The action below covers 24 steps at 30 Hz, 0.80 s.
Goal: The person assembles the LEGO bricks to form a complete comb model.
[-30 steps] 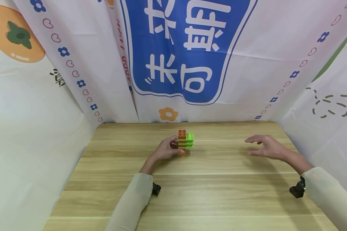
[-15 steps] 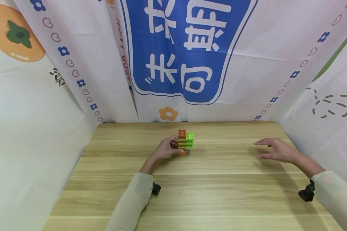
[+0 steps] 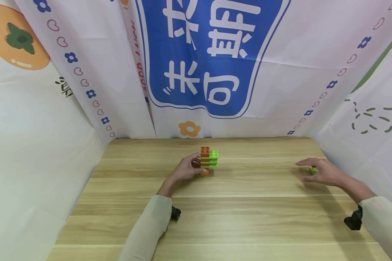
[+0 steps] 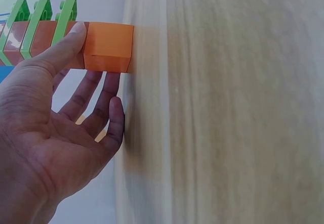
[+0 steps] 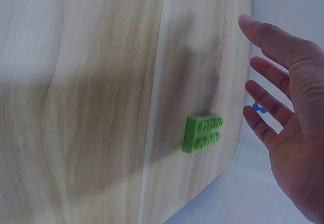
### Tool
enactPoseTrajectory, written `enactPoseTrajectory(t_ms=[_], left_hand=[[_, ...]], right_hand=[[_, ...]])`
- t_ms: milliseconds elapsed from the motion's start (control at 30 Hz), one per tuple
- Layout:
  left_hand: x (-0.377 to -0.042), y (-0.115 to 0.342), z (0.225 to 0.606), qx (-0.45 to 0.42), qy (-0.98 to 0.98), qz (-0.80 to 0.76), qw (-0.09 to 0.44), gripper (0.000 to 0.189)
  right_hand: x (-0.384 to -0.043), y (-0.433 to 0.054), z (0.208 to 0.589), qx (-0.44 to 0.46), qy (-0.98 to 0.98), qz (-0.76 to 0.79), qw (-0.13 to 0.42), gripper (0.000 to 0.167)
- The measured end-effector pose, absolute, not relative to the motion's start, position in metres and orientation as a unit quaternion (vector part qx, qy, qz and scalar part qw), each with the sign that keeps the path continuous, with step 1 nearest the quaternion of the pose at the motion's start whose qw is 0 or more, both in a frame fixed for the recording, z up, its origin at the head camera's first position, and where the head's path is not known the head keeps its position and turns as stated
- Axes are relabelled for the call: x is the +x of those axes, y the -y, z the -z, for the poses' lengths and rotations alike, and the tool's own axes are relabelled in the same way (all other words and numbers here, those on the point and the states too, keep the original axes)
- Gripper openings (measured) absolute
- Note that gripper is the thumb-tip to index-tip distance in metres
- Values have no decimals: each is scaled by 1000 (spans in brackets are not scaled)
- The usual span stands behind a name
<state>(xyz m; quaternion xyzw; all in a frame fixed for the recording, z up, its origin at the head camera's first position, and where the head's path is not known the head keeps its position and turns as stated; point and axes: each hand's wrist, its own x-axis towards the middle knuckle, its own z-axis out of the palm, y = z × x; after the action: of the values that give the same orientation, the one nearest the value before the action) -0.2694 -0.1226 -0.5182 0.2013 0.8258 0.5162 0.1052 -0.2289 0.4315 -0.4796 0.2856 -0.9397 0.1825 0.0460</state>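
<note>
A tower of orange, brown and green toy bricks [image 3: 205,150] stands upright on the table in the head view. Its thin green bricks [image 3: 214,154] stick out to the right in layers. My left hand [image 3: 184,169] grips the tower low down from the left, with the thumb across its near face. At the tower's foot an orange brick [image 4: 109,39] shows in the left wrist view. Over at the right, my right hand [image 3: 325,172] hovers with fingers and thumb spread, holding nothing. Below it a loose green brick [image 5: 202,133] with several studs lies on the table, apart from the fingers.
The wood-grain table [image 3: 235,217] runs back to a printed white cloth [image 3: 274,94] hung behind it. More cloth closes in the left side [image 3: 36,163] and the right side. A black wrist camera [image 3: 353,219] is strapped at the right sleeve.
My right hand has moved to the right and slightly nearer, and a green brick now shows between its thumb and fingers in the head view. The left hand and the tower have stayed put.
</note>
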Motion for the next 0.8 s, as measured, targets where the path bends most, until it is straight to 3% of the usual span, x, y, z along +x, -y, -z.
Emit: enactPoseTrajectory(t_ms=[300, 800], left_hand=[[-269, 123, 518, 201, -824, -518, 109, 37], [-269, 122, 519, 200, -823, -520, 106, 35]], right_hand=[[-227, -445, 482, 246, 954, -171, 33, 61], [-230, -465, 489, 199, 955, -218, -40, 76]])
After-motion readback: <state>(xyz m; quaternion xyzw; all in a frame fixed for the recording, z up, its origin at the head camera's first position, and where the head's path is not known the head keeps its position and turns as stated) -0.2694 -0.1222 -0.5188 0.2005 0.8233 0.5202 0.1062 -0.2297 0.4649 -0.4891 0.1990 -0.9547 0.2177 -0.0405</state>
